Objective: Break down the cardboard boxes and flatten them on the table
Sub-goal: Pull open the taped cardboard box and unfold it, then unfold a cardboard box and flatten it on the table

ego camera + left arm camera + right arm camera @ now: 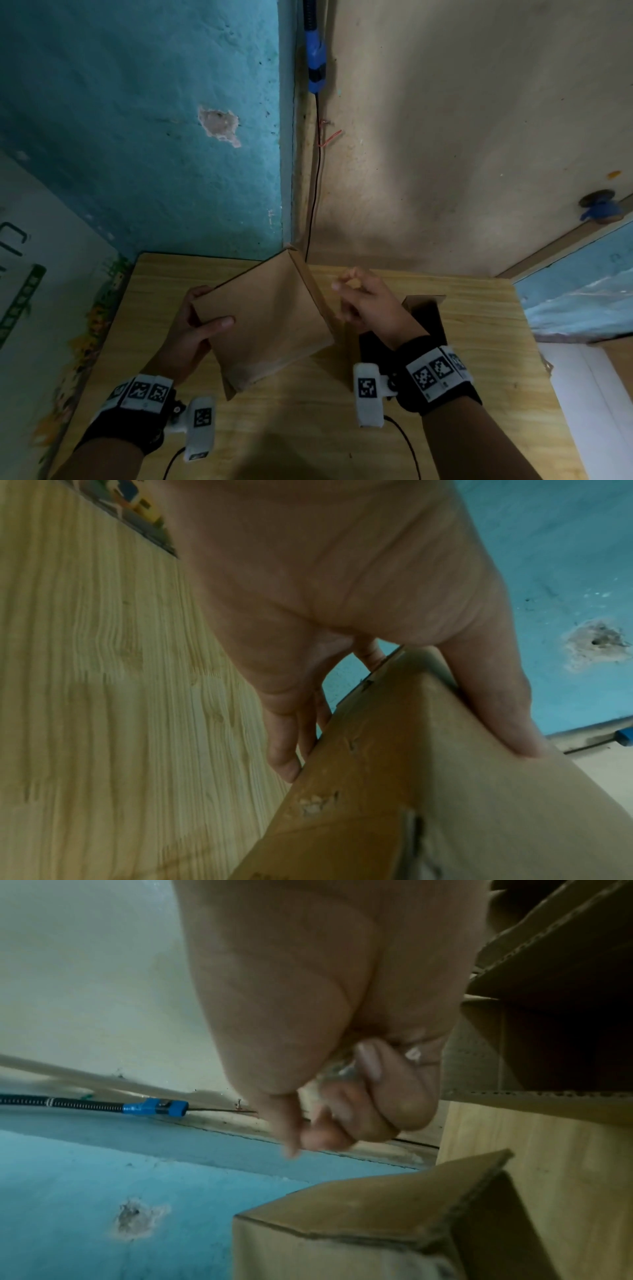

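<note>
- Wooden table set against turquoise and cream walls.
- Closed cardboard box is gripped by left hand.
- Right hand, fingers curled, appears to pinch clear tape.
- Seams are judged freed next; an opened box waits behind.

Plain brown corrugated cardboard box at centre; pale yellow wood-grain table beneath. Black wristbands bearing black-and-white square-code tags at 5 and 7 o'clock. Turquoise plaster wall at 10 o'clock; beige wall at 1 o'clock.

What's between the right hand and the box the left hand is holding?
Nothing: in the head view only bare table shows between the right hand and the box gripped by the left hand.
</note>
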### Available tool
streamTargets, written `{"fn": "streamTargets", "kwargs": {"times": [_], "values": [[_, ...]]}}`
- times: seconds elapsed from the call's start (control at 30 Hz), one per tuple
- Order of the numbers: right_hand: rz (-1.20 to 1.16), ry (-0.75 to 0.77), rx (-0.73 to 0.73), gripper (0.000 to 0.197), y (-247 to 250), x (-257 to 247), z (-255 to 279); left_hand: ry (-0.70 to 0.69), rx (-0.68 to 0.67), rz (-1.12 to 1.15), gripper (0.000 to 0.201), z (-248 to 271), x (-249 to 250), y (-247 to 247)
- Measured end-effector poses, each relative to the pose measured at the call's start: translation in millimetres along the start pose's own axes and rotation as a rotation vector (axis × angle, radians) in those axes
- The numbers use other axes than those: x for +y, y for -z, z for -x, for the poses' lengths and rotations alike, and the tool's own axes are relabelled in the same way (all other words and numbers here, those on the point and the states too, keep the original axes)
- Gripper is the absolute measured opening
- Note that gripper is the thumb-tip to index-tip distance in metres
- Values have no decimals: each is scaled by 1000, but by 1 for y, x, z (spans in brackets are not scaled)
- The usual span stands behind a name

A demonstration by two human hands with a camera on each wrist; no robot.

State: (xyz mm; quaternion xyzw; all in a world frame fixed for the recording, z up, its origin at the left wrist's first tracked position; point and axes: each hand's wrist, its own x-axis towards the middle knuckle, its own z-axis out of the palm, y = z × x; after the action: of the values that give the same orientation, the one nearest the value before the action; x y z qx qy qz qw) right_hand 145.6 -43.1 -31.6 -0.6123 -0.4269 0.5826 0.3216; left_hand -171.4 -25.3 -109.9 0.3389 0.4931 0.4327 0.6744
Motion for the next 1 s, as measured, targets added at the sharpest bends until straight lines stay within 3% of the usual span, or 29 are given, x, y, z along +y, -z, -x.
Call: {"fn": "streamTargets", "kwargs": {"times": [0.13, 0.2, 0.27, 0.37, 0.47, 0.63, 0.73, 1.0], "values": [[-140, -129, 85, 18, -9, 5, -9, 3, 17, 9, 109, -1, 0, 9], [-82, -75, 91, 23, -10, 14, -13, 10, 22, 3, 104, -1, 0, 13], [9, -18, -5, 16, -12, 18, -10, 15, 24, -2, 105, -2, 0, 16], [98, 3, -31, 31, -18, 22, -8, 20, 30, -16, 102, -4, 0, 21], [218, 63, 73, 7, -26, 25, -12, 26, 37, -31, 97, -5, -2, 28], [113, 23, 133, 12, -43, 37, -4, 1, 94, -60, 91, -4, -3, 43], [226, 30, 152, 9, -53, 49, -2, -39, 163, -117, 80, -4, -6, 55], [477, -69, -7, 8, -80, 101, 3, -85, 189, -134, 87, -7, -7, 70]]}}
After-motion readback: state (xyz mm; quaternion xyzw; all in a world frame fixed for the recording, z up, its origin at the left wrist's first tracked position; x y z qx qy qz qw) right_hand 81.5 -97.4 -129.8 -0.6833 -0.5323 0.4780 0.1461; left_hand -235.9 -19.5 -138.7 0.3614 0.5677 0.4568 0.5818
